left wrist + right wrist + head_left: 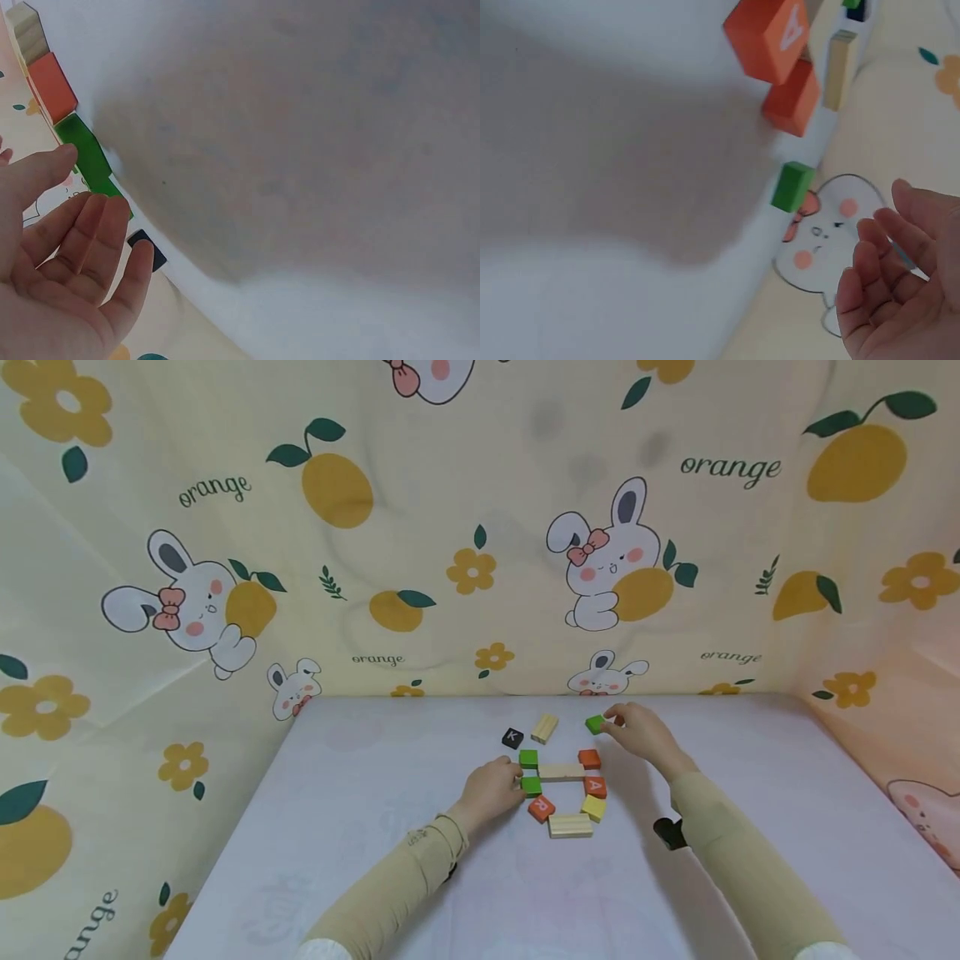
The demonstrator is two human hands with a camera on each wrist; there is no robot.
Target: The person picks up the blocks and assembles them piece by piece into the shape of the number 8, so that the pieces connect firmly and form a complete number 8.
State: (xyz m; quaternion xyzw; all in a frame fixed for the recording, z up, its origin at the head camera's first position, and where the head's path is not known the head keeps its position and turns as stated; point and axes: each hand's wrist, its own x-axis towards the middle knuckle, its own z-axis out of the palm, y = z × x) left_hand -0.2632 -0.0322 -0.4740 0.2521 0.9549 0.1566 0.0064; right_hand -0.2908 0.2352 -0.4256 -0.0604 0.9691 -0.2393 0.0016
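Note:
My left hand (491, 789) is beside the lower green block (531, 787), its fingertips touching or very near that block's left side. In the left wrist view the fingers of the left hand (79, 247) are loosely bent, with a gap between thumb and fingers. A second green block (528, 758) lies just beyond. On the far right, my right hand (641, 732) is by a separate green block (596, 724). The right wrist view shows the right hand (900, 277) with relaxed fingers and a gap from that green block (793, 187).
Below the green blocks lie an orange R block (542, 809), a wooden plank (570, 826) and a yellow block (594, 808). An orange A block (595, 787), another orange block (589, 759) and a plank (561, 772) adjoin. A black K block (512, 738) and another plank (544, 728) lie behind.

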